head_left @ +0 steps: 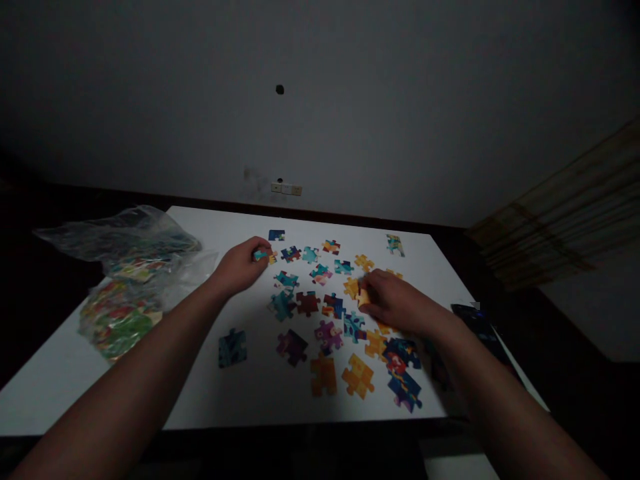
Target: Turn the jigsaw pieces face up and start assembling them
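Observation:
Jigsaw puzzle pieces lie spread over a white table [195, 400]. At the upper left of the spread, my left hand [243, 267] has its fingers closed on a teal and yellow puzzle piece [271, 256]. A dark blue piece [277, 235] lies just beyond it. My right hand [395, 300] pinches a yellow puzzle piece [363, 300], which overlaps or touches another yellow piece [351, 287]. Under and around the right palm are more yellow pieces, partly hidden. Near the front are two orange-yellow pieces [359, 377] and a purple piece [329, 336].
Clear plastic bags [150, 243] with colourful pieces inside cover the table's left side. A dark flat object [480, 330] rests near the right edge. Behind the table stands a grey wall [350, 133] with sockets [287, 189]; a striped curtain [555, 207] hangs at the right.

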### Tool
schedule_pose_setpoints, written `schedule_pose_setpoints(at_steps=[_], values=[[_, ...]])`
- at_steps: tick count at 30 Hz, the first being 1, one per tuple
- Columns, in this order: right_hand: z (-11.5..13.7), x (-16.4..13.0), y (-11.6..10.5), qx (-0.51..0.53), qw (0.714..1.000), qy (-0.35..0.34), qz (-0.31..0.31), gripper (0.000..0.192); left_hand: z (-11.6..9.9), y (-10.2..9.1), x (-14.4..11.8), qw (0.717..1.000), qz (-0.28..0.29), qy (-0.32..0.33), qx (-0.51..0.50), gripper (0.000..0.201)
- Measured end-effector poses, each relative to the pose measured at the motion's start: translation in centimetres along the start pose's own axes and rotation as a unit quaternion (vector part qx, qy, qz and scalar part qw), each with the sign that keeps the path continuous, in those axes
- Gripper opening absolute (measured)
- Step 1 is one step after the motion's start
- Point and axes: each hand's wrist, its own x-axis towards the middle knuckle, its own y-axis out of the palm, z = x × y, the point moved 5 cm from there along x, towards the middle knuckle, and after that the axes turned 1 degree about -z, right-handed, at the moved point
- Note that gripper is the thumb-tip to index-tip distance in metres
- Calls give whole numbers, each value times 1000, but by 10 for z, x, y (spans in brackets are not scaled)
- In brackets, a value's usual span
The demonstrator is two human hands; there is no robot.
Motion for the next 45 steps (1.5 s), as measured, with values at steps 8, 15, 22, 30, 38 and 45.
schedule_pose_setpoints(at_steps=[8,15,22,30,38,45], values=[[-46,10,-24,-26,992,60,-103,34,-1,-3,1,1000,-2,3,8,37],[-77,34,-19,-97,984,99,-116,44,-2,-3,0,1000,-1,-6,12,37],[-66,63,-13,-83,991,29,-101,32,1,-1,0,1000,-1,-11,10,35],[-63,90,-10,-47,987,71,-134,22,3,-1,0,1000,-2,-10,12,34],[-47,66,-13,-53,996,-7,-77,31,2,0,0,1000,1,2,18,35],[-11,27,-2,-2,997,-82,-10,33,2,1,0,1000,1,1,16,36]])
